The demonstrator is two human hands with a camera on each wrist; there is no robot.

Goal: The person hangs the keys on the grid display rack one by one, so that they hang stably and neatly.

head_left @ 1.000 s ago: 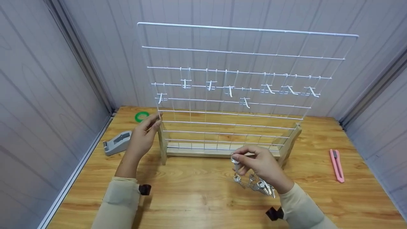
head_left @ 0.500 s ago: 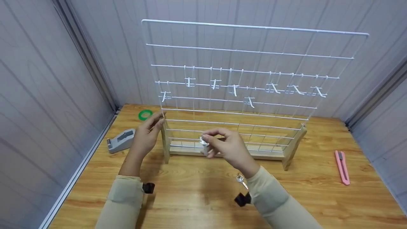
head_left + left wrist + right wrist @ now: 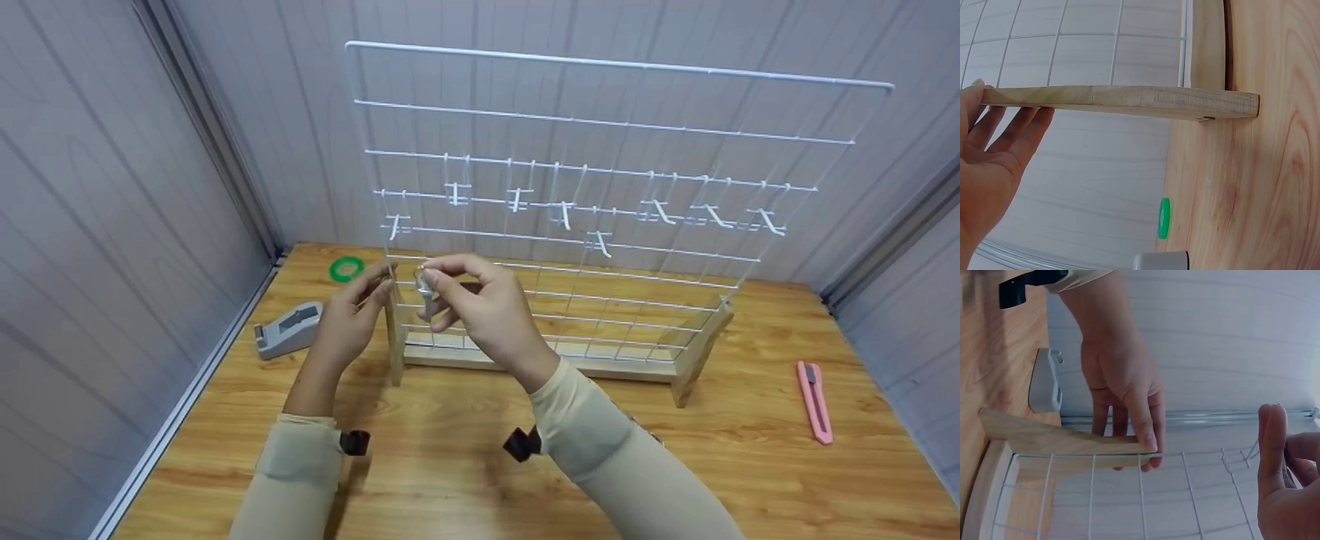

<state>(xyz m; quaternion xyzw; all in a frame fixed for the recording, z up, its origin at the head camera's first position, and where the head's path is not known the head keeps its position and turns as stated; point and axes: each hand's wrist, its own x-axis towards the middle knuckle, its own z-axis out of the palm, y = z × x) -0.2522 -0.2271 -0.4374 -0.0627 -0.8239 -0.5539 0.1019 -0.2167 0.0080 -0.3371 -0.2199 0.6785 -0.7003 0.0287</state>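
Note:
In the head view my right hand [image 3: 491,311] pinches a silver key [image 3: 428,298] between thumb and fingers, its blade pointing down. It is held in front of the left part of a white wire grid rack [image 3: 570,121], below the leftmost hook [image 3: 395,226]. My left hand [image 3: 346,321] grips the rack's left wooden leg [image 3: 1123,98], thumb on one face and fingers on the other, as the left wrist view shows. Several white hooks hang on the grid with nothing on them. In the right wrist view the key is hidden by the right hand [image 3: 1289,472].
A grey tape dispenser [image 3: 289,330] and a green tape roll [image 3: 346,269] lie left of the rack. At the right lies a pink utility knife [image 3: 814,403]. Metal bits peek out behind the right sleeve [image 3: 600,427]. Panelled walls stand behind and at both sides.
My right hand has lifted the key from the pile on the table and carried it left and up, toward the rack's left side. The left hand keeps its grip on the leg.

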